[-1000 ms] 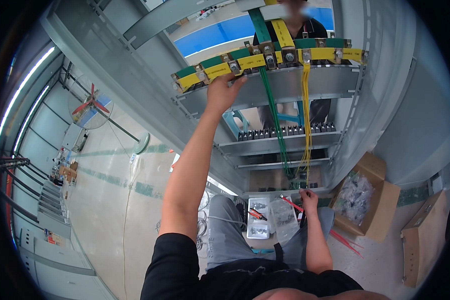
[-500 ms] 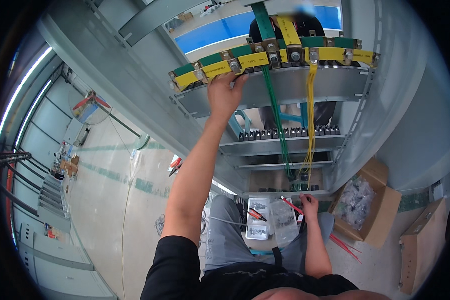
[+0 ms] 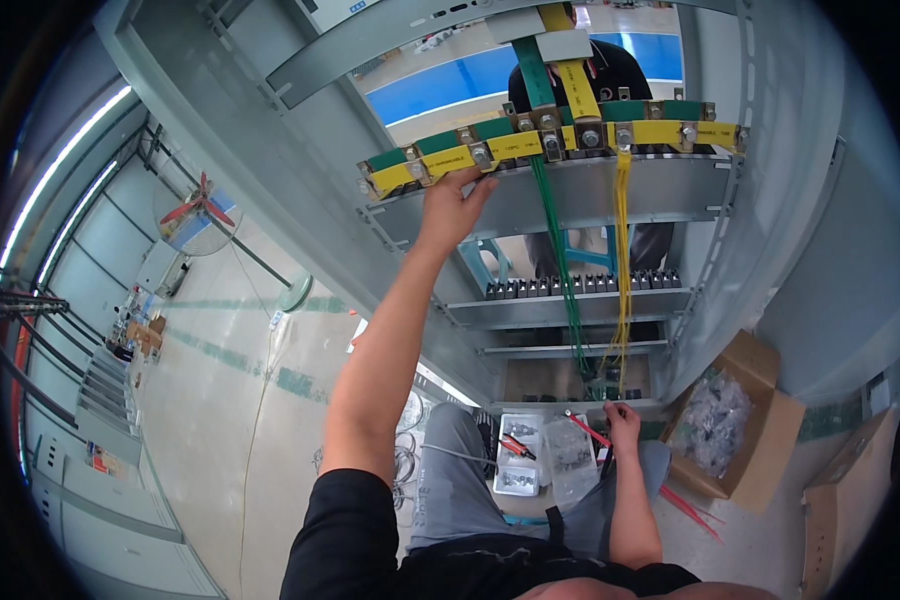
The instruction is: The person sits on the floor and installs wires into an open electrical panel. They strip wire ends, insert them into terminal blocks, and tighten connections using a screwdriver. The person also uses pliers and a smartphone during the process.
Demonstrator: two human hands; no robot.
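A busbar in yellow sleeving, with a green-sleeved busbar behind it, spans the grey metal frame in front of me. My left hand reaches up under the yellow bar, near one of its bolts. Its fingers bend upward, partly hidden by the bar, and the thumb stands apart. Low on the right, my right hand is closed, with thumb and finger pinched together. A red wire with a metal lug at its end runs into this hand. Anything small at the fingertips is too tiny to name.
Green wires and yellow wires hang from the bars. White trays of small parts hold red-handled pliers. A cardboard box with plastic-wrapped parts stands right. Behind the frame sits another person. A fan stands left.
My view has tilted and shifted slightly, so most of the scene sits lower in the picture. Both hands keep about the same places relative to the bar and the red wire.
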